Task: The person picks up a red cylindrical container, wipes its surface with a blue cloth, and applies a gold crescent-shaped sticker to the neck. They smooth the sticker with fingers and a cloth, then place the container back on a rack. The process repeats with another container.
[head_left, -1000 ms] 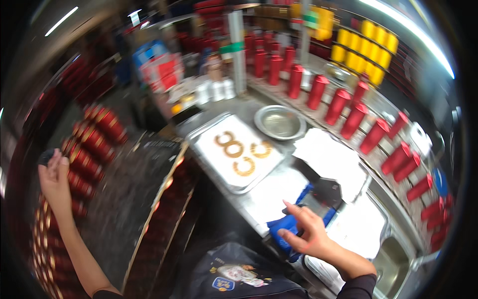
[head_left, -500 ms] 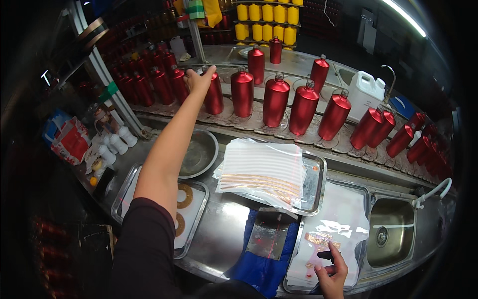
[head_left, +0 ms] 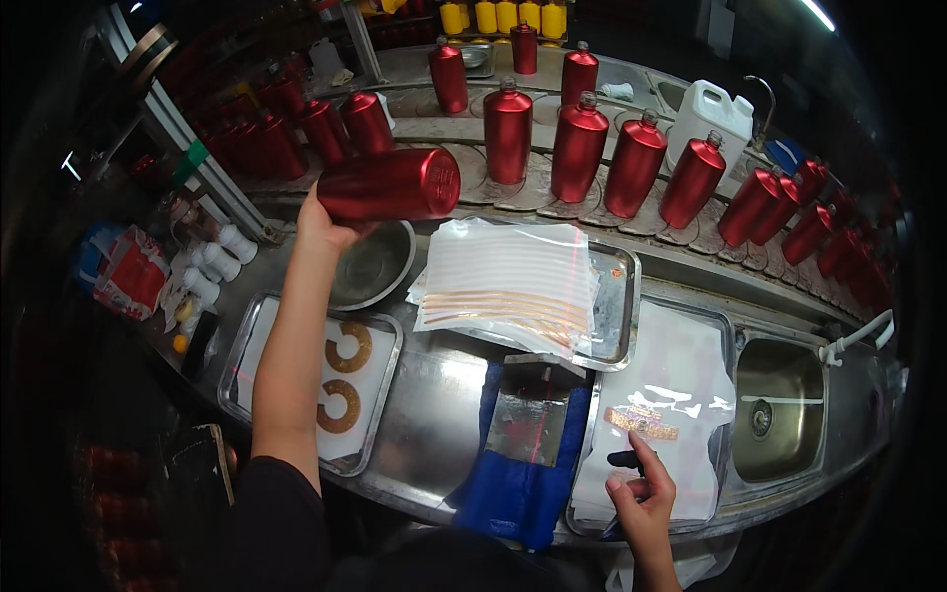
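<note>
Left hand (head_left: 333, 222) clamps the red bottle (head_left: 387, 185) near the steel bowl (head_left: 380, 266), long axis crosswise, base aimed right; right hand (head_left: 647, 501), fingers parted, hovers well right of the bowl.

A shiny red bottle (head_left: 385, 187) is lying sideways in the left fingers (head_left: 340, 235), its bottom with raised marks facing right and its neck hiding. A gold strip (head_left: 646, 424) is resting flat on white sheets (head_left: 676, 350), just beside the right fingers (head_left: 648, 459), maybe touching.
</note>
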{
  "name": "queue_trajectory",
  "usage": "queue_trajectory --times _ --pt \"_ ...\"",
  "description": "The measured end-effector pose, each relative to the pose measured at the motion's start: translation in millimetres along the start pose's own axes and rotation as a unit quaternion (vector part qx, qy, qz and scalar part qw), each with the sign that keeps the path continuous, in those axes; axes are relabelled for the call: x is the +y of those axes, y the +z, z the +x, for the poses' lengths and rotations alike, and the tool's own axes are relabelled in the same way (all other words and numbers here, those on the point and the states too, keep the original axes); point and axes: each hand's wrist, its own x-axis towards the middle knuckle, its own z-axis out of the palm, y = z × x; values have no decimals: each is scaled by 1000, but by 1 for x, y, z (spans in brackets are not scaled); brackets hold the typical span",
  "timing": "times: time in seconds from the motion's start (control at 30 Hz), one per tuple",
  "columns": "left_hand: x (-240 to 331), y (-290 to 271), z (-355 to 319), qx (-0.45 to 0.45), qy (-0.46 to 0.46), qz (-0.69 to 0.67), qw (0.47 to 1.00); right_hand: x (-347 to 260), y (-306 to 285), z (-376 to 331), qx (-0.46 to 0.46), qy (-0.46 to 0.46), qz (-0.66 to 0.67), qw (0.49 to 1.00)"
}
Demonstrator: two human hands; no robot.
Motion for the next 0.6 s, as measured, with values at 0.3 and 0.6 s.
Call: queue_trajectory --times 0.3,0.6 --pt "-42 -47 -206 -49 60 12 997 -10 40 -6 -145 -113 -2 983" --pt "-112 1 -260 1 283 429 858 -38 87 1 -183 -259 -138 938"
